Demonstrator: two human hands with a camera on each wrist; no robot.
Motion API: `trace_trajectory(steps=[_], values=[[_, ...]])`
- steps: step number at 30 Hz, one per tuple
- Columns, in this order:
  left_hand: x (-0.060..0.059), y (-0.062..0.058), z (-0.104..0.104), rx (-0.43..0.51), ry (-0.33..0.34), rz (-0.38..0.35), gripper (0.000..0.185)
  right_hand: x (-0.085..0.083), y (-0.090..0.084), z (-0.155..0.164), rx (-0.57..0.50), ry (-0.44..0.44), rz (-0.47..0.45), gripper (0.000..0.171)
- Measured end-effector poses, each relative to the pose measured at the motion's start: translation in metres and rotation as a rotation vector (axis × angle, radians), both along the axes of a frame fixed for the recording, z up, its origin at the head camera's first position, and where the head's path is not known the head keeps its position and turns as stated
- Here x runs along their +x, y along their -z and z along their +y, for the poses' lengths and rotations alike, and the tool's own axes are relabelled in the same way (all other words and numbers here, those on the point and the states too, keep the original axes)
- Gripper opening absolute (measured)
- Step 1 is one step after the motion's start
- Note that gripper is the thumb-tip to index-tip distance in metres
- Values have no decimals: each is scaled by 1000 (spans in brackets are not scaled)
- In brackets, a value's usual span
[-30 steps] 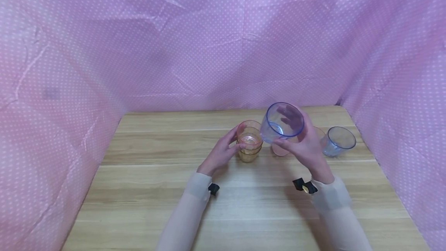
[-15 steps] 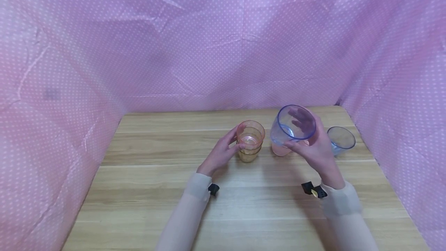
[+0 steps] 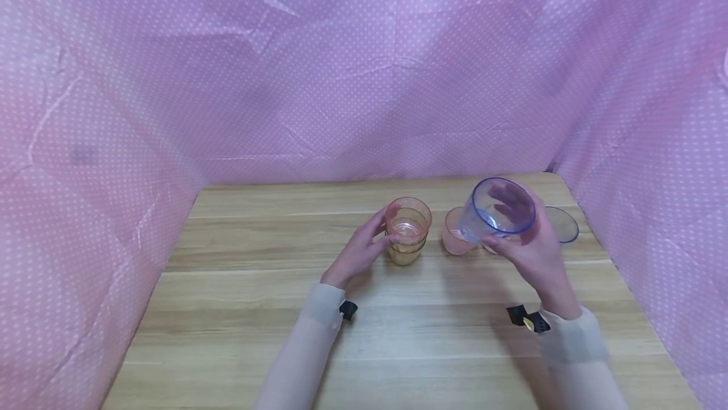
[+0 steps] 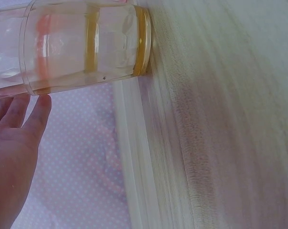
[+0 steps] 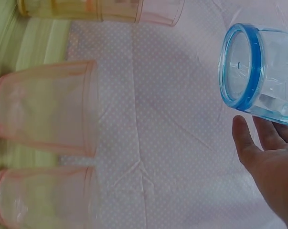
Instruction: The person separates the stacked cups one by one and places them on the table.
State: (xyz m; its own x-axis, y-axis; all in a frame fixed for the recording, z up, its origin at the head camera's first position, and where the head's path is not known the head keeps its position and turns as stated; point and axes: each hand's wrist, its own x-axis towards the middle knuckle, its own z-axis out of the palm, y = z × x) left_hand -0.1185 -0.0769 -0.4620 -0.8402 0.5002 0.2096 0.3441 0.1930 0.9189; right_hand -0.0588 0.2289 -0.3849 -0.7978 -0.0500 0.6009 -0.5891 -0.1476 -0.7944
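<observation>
The stacked cups (image 3: 407, 230) stand on the worktop (image 3: 239, 309), touching the fingers (image 3: 382, 219) of the left hand (image 3: 359, 253) on their right side. A raised cup (image 3: 498, 210) sits in the fingers (image 3: 502, 244) of the right hand (image 3: 531, 258), above the worktop. Two single cups (image 3: 455, 239) stand between both sets of fingers, left of the raised cup. Another cup (image 3: 563, 225) lies behind the right-hand fingers, partly hidden.

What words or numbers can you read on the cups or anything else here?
None: no view shows any letters or numbers.
The blue cup in the right hand is plain.
The orange cups touched by the left hand are plain.
The pink cup is plain.
The cloth has only white dots.
The black tags at the wrists are too small to read.
</observation>
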Motion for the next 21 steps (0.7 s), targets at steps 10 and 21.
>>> trace_trajectory(steps=[10,21], values=[[-1,2,0,7,7,2,71,8,9,17,-37,27,-18,89],[0,4,0,30,7,4,74,15,20,32,-82,60,-24,85]])
